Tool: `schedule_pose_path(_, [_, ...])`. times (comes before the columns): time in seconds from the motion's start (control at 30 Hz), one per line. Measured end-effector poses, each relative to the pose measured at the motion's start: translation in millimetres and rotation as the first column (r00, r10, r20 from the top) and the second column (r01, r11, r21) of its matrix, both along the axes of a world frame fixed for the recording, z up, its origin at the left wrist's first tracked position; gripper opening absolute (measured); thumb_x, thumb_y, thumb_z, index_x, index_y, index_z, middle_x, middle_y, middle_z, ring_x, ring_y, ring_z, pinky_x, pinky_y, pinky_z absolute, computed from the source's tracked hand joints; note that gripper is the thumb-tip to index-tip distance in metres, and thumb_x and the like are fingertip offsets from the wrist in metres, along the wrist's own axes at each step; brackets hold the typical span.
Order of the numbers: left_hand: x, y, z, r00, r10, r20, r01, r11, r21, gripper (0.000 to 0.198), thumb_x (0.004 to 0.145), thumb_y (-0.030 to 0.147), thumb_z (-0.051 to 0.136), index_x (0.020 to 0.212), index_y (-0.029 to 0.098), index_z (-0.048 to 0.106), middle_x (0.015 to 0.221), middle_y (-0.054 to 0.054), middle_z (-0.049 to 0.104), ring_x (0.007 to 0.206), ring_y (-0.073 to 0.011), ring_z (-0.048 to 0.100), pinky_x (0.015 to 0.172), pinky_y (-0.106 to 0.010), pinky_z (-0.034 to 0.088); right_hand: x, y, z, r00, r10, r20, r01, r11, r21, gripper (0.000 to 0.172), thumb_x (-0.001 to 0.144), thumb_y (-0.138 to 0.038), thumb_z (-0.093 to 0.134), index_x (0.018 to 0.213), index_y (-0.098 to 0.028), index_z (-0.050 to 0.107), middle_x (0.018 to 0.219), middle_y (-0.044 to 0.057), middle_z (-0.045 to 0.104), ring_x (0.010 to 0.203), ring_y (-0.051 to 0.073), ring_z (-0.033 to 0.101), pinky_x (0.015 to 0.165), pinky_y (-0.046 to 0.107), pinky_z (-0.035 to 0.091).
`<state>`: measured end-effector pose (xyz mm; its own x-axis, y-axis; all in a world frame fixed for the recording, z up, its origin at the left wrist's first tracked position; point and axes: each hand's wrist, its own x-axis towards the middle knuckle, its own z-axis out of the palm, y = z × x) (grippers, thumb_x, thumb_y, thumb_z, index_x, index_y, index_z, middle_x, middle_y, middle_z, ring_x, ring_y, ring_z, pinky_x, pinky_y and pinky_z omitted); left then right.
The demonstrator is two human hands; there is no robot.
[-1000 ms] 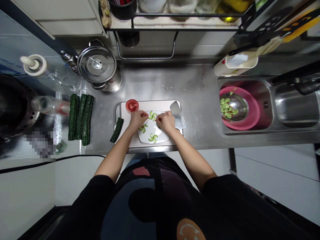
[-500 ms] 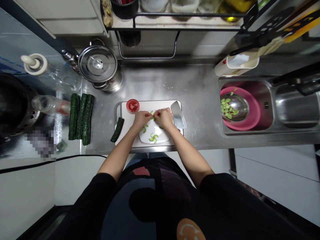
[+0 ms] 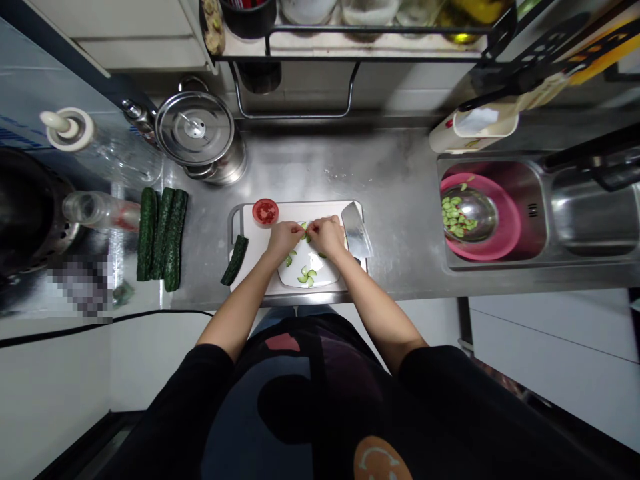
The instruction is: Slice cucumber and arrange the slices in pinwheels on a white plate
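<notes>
My left hand [image 3: 287, 237] and my right hand [image 3: 326, 235] meet over the far edge of a white plate [image 3: 295, 270]. Fingers of both are pinched together at green cucumber slices [image 3: 306, 230]; what exactly each one grips is too small to make out. Curved cucumber slices form a small pinwheel [image 3: 307, 276] near the plate's front, with further slices at its left and right sides. Under the plate lies a white cutting board [image 3: 257, 257]. On the board are a red bowl [image 3: 265, 212] with red pieces, a cucumber piece [image 3: 235, 260], and a cleaver [image 3: 357, 230] beside my right hand.
Several whole cucumbers [image 3: 163, 240] lie left of the board, near a glass jar [image 3: 95, 208]. A lidded steel pot [image 3: 195, 130] stands behind them. At right, the sink [image 3: 533, 193] holds a pink basin [image 3: 510, 223] and a steel bowl with green slices. A rack [image 3: 350, 43] overhangs the back.
Both hands stay at the plate's far edge, with only slight finger movement. Everything else has kept its place.
</notes>
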<state>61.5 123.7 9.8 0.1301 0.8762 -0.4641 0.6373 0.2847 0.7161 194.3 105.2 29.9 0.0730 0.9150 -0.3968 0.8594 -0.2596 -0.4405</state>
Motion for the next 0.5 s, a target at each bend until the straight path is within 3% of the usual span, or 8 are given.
schedule_pose_path(0.5, [-1.1,0.0,0.2,1.0,-0.007,0.012,0.007,1.0,0.003,0.012,0.07,0.02,0.059,0.066,0.017,0.069,0.057,0.002,0.063,0.06,-0.0138,0.058,0.06,-0.024,0.043,3.4,-1.3,3.9,1.0,-0.003,-0.028,0.002,1.0,-0.014,0.021,0.083,-0.023,0.052,0.083,-0.026,0.073,0.095,0.004,0.071,0.107,0.028,0.046,0.084,0.039,0.039])
